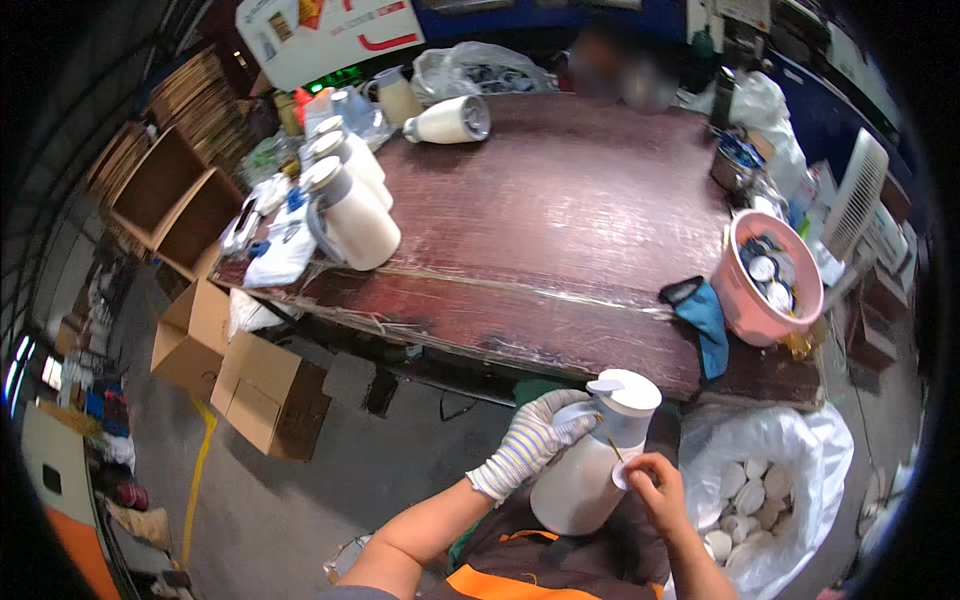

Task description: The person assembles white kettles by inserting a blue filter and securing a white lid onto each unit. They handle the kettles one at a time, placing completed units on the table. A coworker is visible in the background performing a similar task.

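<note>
A cream vacuum jug [575, 498] with a grey collar and white lid stands close to my body, below the table's near edge. My left hand [530, 438], in a striped knit glove, is closed around the jug's grey handle near the top. My bare right hand [660, 488] pinches a small round white tag [622, 475] against the jug's right side. A thin yellowish cord [612, 445] runs from the tag up toward the collar. What the jug's base rests on is hard to make out.
The dark red table [560, 200] bears more jugs [360, 228] at left and a pink bucket [740, 300] of small parts at right, beside a blue cloth [708, 330]. A plastic-lined bin [825, 460] of white discs stands at my right. Cardboard boxes [262, 395] stand lower left.
</note>
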Available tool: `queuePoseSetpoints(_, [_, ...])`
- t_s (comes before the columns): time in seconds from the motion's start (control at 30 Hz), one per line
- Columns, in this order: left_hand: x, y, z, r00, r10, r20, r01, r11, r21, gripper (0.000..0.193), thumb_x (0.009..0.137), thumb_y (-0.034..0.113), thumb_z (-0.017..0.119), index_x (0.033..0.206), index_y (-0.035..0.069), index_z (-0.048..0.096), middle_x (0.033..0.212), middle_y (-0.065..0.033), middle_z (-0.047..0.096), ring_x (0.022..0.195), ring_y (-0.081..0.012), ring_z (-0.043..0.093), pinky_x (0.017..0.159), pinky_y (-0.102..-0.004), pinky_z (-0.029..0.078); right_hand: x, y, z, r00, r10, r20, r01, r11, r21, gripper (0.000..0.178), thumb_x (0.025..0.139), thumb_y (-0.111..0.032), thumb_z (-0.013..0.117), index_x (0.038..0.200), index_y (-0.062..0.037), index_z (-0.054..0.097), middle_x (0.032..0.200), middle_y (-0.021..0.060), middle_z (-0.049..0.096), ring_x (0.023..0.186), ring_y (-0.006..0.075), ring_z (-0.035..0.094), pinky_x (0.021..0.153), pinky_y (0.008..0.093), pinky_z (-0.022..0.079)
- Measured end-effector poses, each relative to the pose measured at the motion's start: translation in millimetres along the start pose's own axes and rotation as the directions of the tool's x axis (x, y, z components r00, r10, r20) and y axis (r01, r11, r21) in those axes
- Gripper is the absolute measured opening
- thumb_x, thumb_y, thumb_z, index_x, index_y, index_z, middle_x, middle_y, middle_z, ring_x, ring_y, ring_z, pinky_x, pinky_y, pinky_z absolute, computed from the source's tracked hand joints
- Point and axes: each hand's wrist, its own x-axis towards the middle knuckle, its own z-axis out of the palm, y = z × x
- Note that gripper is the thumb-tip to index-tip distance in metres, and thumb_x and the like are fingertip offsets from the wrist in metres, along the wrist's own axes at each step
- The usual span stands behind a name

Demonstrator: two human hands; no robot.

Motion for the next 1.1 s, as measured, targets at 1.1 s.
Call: queuePoseSetpoints(1.1, [-59.2,-176.4,-243.6,0.733,0.245,-0.635,0.398,0.604,0.691,0.032,0.084,0.033,0.055,0.094,0.004,0.063,0.099,-0.0224,0.065,0.095,-0.0416,0.061,0.083,-0.0502,0.048,-17.4,57.6,-3.0,0.897,0.397,0.196,-0.383,0.917,-0.109,0.017,0.091,-0.019,0.064,0.104,-0.0075,0.065,0.084,0.0023,0.066,0.067,0.0082,0.056,0.059,0.0213,0.042])
